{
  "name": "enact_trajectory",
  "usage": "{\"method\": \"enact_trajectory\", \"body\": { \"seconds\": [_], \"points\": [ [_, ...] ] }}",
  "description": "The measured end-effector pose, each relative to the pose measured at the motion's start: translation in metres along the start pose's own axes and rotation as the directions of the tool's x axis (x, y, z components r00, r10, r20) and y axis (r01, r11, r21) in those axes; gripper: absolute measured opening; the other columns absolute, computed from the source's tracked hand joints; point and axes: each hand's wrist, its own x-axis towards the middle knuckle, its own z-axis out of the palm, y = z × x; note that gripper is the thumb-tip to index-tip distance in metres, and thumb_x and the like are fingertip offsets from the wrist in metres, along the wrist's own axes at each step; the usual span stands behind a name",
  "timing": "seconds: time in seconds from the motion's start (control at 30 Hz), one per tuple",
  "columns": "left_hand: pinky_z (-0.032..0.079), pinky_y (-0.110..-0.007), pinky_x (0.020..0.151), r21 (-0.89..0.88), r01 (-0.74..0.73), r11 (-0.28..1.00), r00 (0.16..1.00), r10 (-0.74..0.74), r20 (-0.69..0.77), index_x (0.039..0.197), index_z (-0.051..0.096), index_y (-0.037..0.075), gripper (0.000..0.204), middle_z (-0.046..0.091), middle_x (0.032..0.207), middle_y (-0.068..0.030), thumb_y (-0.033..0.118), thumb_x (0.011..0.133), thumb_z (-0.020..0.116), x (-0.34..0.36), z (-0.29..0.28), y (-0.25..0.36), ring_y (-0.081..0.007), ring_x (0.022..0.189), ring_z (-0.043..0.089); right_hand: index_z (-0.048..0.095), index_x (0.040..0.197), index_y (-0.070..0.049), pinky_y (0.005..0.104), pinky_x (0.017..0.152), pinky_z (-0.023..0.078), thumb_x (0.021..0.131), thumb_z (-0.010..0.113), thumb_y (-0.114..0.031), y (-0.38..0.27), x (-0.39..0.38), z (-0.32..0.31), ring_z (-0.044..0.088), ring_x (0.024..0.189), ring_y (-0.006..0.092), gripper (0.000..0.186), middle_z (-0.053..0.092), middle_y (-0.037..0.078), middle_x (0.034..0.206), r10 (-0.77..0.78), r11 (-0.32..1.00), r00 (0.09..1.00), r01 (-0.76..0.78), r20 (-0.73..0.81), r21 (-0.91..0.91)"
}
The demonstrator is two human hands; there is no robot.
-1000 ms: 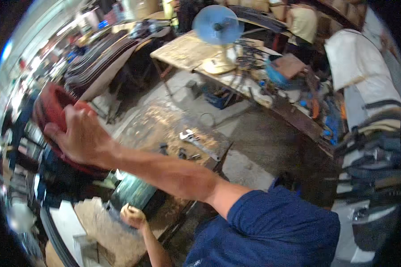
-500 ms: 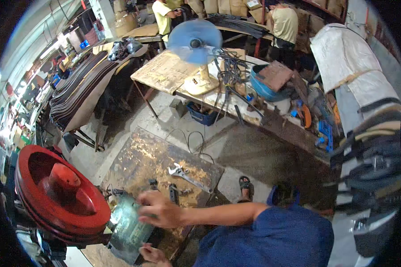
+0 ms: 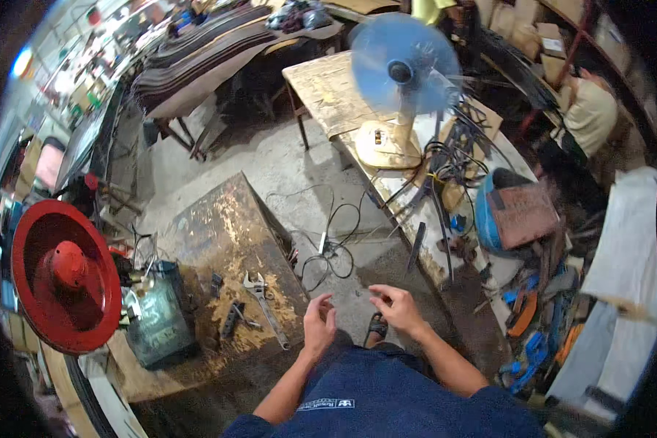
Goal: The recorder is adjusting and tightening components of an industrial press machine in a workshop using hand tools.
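Observation:
My left hand (image 3: pixel 320 325) is held in front of my body by the right edge of a worn wooden workbench (image 3: pixel 219 219). Its fingers are loosely bent and apart, with nothing visible in them. A little to the right, my right hand (image 3: pixel 399 306) hovers above the floor, thumb and fingers apart and empty. On the bench nearest my left hand lies an adjustable wrench (image 3: pixel 270 314). Beside it are a dark metal block (image 3: pixel 231 320) and small metal parts. Farther left sits a greenish metal housing (image 3: pixel 160 321), next to a large red wheel (image 3: pixel 67 274).
A table to the right carries a blue fan (image 3: pixel 401 69), tangled black strips (image 3: pixel 452 157) and a blue tub (image 3: pixel 493 212). A cable (image 3: pixel 343 241) loops on the floor. Stacked dark sheets (image 3: pixel 204 58) lie at the back left. A person (image 3: pixel 591 113) is bent over at the far right.
My hands have left the greenish housing and come back in front of my body. My view has shifted, so the red wheel appears farther left and the fan farther right.

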Motion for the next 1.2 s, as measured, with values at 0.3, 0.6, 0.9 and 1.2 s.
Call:
{"method": "enact_trajectory", "body": {
  "seconds": [0.3, 0.6, 0.9, 1.2],
  "points": [
    [0.048, -0.028, 0.06, -0.009, 0.252, 0.968, 0.967, -0.251, 0.038, 0.093, 0.063, 0.0, 0.015, 0.066, 0.073, -0.0102, 0.012, 0.085, 0.063, 0.045, 0.04, -0.003, -0.0127, 0.063, 0.061, 0.045, 0.131, -0.007, 0.0425, 0.074, 0.051, 0.084, 0.06, -0.025, 0.049, 0.138, 0.007, 0.064, 0.084, 0.0357, 0.052, 0.065, 0.022, 0.094, 0.16, 0.885, 0.908, 0.042, 0.386, -0.463],
    [0.049, -0.026, 0.064, -0.214, 0.358, 0.909, 0.913, -0.389, -0.124, 0.096, 0.063, -0.002, 0.015, 0.065, 0.076, -0.0079, 0.008, 0.085, 0.062, 0.125, 0.025, -0.02, -0.0121, 0.07, 0.061, 0.067, 0.095, -0.005, 0.0442, 0.073, 0.053, 0.082, 0.061, -0.031, 0.086, 0.28, 0.017, 0.065, 0.085, 0.036, 0.03, 0.067, 0.02, 0.089, 0.344, 0.447, 0.731, 0.424, 0.589, -0.787],
    [0.049, -0.026, 0.064, -0.244, 0.413, 0.877, 0.774, -0.479, -0.414, 0.095, 0.064, -0.002, 0.014, 0.065, 0.074, -0.0092, 0.008, 0.085, 0.061, 0.188, -0.038, -0.015, -0.0131, 0.068, 0.061, 0.067, 0.088, 0.002, 0.0471, 0.074, 0.052, 0.078, 0.053, -0.013, 0.073, 0.346, -0.016, 0.064, 0.087, 0.0397, 0.023, 0.065, 0.025, 0.091, 0.418, 0.445, 0.725, 0.362, 0.547, -0.819],
    [0.05, -0.028, 0.071, -0.279, 0.669, 0.689, 0.581, -0.719, -0.382, 0.1, 0.067, 0.006, 0.017, 0.068, 0.08, -0.0086, 0.016, 0.086, 0.063, 0.22, -0.039, -0.032, -0.0146, 0.075, 0.064, 0.062, 0.11, -0.004, 0.0359, 0.096, 0.04, 0.077, 0.06, -0.04, 0.152, 0.473, 0.043, 0.053, 0.116, 0.0281, 0.049, 0.059, 0.021, 0.116, 0.6, 0.543, 0.323, 0.508, 0.732, -0.669]
  ]
}}
